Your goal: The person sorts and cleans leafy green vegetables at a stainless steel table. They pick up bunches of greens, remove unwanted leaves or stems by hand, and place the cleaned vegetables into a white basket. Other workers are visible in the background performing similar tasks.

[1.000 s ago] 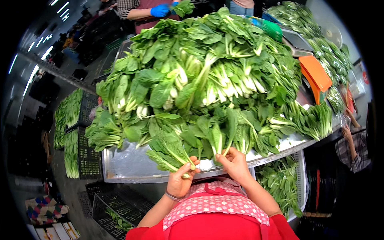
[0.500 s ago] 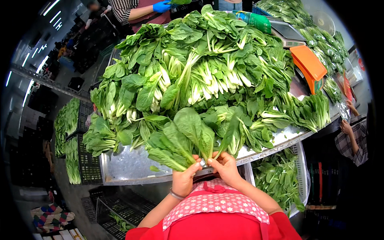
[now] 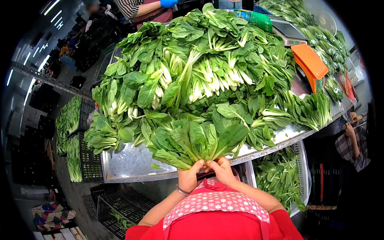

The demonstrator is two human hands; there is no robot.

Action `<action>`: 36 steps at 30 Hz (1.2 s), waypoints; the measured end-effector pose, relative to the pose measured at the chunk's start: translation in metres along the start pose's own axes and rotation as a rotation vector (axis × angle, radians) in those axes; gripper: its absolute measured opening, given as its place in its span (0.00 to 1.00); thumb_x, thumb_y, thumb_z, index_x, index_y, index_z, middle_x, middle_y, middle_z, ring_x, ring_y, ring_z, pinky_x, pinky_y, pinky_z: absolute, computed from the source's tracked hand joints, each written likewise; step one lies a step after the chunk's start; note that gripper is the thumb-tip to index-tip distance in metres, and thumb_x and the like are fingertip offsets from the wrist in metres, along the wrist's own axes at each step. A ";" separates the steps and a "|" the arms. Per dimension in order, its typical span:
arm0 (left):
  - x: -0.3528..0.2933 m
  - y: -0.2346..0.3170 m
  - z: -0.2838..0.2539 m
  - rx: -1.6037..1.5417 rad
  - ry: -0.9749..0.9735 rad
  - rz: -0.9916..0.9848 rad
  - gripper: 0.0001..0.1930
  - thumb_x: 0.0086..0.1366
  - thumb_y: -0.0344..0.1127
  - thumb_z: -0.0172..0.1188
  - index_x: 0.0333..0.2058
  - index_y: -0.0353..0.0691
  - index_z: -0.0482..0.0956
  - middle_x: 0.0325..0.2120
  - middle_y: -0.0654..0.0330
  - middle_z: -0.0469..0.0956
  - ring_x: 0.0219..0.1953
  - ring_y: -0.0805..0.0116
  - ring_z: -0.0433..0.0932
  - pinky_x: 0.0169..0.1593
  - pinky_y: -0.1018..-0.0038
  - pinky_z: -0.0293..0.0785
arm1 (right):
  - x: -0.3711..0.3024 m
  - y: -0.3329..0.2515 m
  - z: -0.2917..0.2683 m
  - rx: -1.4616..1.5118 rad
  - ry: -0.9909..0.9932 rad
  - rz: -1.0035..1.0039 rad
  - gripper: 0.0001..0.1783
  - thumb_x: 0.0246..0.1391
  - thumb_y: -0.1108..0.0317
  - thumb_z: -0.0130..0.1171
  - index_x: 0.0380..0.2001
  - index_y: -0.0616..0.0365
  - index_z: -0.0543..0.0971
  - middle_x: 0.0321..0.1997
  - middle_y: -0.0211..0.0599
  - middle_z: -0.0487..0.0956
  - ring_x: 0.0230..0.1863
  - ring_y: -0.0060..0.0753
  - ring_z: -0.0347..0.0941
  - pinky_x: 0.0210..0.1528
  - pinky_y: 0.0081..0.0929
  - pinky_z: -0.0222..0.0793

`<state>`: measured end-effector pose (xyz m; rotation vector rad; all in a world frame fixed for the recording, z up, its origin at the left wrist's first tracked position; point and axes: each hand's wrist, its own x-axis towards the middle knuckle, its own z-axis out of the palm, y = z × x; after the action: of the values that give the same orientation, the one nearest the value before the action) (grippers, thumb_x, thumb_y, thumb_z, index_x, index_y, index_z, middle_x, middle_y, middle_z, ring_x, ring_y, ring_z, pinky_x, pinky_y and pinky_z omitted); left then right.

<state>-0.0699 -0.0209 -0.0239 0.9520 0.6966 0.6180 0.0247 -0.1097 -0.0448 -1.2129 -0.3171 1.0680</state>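
A bunch of leafy greens (image 3: 196, 141) is pinched at its stem end, its leaves fanning away from me over the table's near edge. My left hand (image 3: 189, 174) closes on the left side of the stems. On the right side, my right hand (image 3: 222, 171) grips them with the thumb on top, close against the left. The stem ends are mostly hidden by my fingers. Just beyond lies a large heap of the same greens (image 3: 216, 78), with pale stalks showing in the middle.
The metal table (image 3: 124, 166) has a raised rim. An orange scale (image 3: 310, 62) and a grey scale (image 3: 289, 30) stand at right. A white crate of leaves (image 3: 302, 172) is below right; black crates (image 3: 93, 160) stand left. A co-worker's blue glove (image 3: 169, 3) shows at the far side.
My hands have come together, and the leaves between them have merged into one fanned bunch. The co-worker's blue glove at the far side has moved up.
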 end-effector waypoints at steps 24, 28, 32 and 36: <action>0.004 0.005 -0.020 -0.406 -0.242 -0.348 0.18 0.54 0.25 0.54 0.45 0.33 0.68 0.41 0.57 0.73 0.48 0.66 0.69 0.54 0.67 0.61 | -0.012 -0.039 0.010 -1.024 0.024 -0.824 0.14 0.43 0.76 0.60 0.36 0.63 0.72 0.32 0.40 0.74 0.29 0.33 0.74 0.29 0.23 0.70; 0.007 0.002 -0.010 -0.448 -0.264 -0.348 0.16 0.54 0.27 0.54 0.43 0.33 0.69 0.38 0.58 0.74 0.45 0.66 0.70 0.51 0.68 0.63 | -0.024 -0.019 -0.006 -0.206 -0.020 -0.330 0.08 0.49 0.78 0.54 0.35 0.65 0.72 0.35 0.38 0.75 0.34 0.28 0.74 0.34 0.23 0.72; 0.005 0.003 0.001 -0.447 -0.271 -0.375 0.14 0.54 0.29 0.55 0.40 0.34 0.69 0.35 0.59 0.73 0.41 0.66 0.72 0.47 0.70 0.67 | -0.047 -0.014 -0.030 0.094 0.111 -0.361 0.07 0.53 0.81 0.45 0.36 0.64 0.65 0.37 0.45 0.73 0.36 0.31 0.74 0.39 0.24 0.73; 0.014 0.029 -0.007 -0.506 -0.222 -0.253 0.14 0.52 0.29 0.56 0.39 0.35 0.70 0.35 0.59 0.71 0.41 0.67 0.71 0.46 0.69 0.69 | -0.060 -0.022 -0.105 0.601 0.561 -0.378 0.11 0.56 0.67 0.47 0.38 0.64 0.67 0.37 0.46 0.74 0.31 0.24 0.73 0.32 0.21 0.73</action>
<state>-0.0712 0.0059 -0.0043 0.4435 0.4217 0.4251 0.0792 -0.2204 -0.0460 -0.8120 0.2007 0.4118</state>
